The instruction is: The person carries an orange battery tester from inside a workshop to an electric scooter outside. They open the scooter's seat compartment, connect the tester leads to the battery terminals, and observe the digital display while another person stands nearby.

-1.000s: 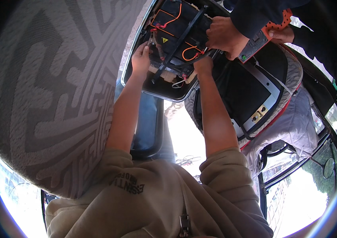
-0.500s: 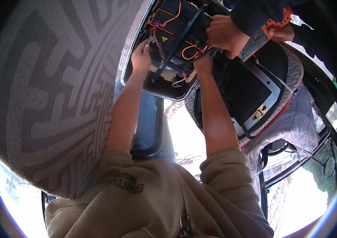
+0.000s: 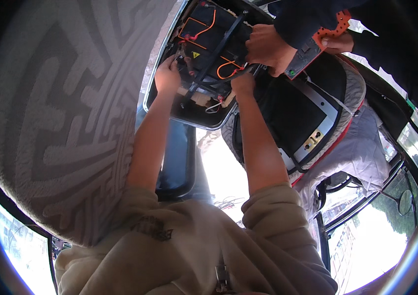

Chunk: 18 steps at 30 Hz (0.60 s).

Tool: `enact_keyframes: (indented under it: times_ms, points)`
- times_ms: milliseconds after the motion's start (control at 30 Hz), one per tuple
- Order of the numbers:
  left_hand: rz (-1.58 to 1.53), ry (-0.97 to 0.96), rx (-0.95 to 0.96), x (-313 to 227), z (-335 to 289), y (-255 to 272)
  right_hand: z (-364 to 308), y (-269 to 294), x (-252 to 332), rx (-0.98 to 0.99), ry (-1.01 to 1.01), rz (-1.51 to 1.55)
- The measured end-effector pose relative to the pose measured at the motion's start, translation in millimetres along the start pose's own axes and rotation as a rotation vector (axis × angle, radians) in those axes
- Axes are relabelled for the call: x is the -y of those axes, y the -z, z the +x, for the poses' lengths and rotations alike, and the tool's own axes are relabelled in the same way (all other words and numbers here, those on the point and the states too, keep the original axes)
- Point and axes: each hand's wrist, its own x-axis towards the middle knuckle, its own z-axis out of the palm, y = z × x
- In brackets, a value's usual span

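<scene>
My left hand (image 3: 168, 74) reaches into the left side of an open battery compartment. Its fingers are pinched on a small metal clamp (image 3: 179, 57) beside a red-covered terminal. At the right side of the compartment, my right hand (image 3: 243, 84) is closed by an orange wire (image 3: 225, 74) and a dark cable; what its fingers hold is hidden. Between my hands lie black batteries (image 3: 209, 37) with a yellow warning label (image 3: 196, 55), crossed by a black metal bar (image 3: 223, 44). Another person's hand (image 3: 270, 49) is just above my right hand.
The other person's second hand (image 3: 339, 43) holds an orange-cased tester (image 3: 305, 56). A tipped-up black seat base (image 3: 292, 110) stands at the right. A patterned grey seat cover (image 3: 61, 113) rises close on the left. The compartment's metal rim (image 3: 209, 128) faces me.
The whole scene has shifted slightly left and down in the view. My left fingers still pinch the clamp; my right hand stays by the orange wire.
</scene>
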Motion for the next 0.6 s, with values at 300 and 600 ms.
enact_keyframes:
  times_ms: [300,600]
  points:
    - [0.155,-0.094,-0.086,-13,-3,0,1,-3,1,-0.008,-0.298,0.452]
    - [0.203,-0.063,-0.045,-29,-7,6,-28,18,27,-0.213,-0.162,0.571]
